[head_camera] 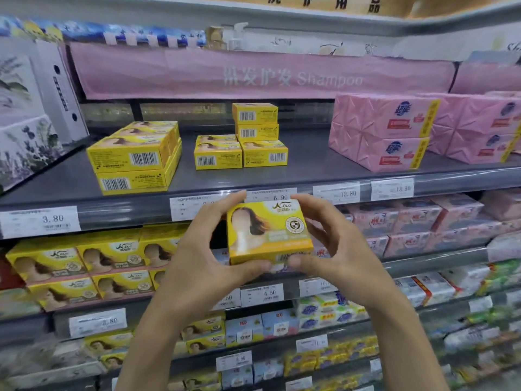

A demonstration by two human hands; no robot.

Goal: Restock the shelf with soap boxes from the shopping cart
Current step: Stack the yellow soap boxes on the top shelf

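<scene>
Both hands, left hand [197, 249] and right hand [335, 244], pinch one yellow soap box [269, 231] at frame centre, below the shelf [310, 170] holding yellow stacks [132, 156].

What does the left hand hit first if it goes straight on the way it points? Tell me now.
Likely the grey shelf's front edge with white price labels, directly beyond the left hand gripping the yellow cardboard soap box. Depth is unclear; it might clear that edge.
</scene>
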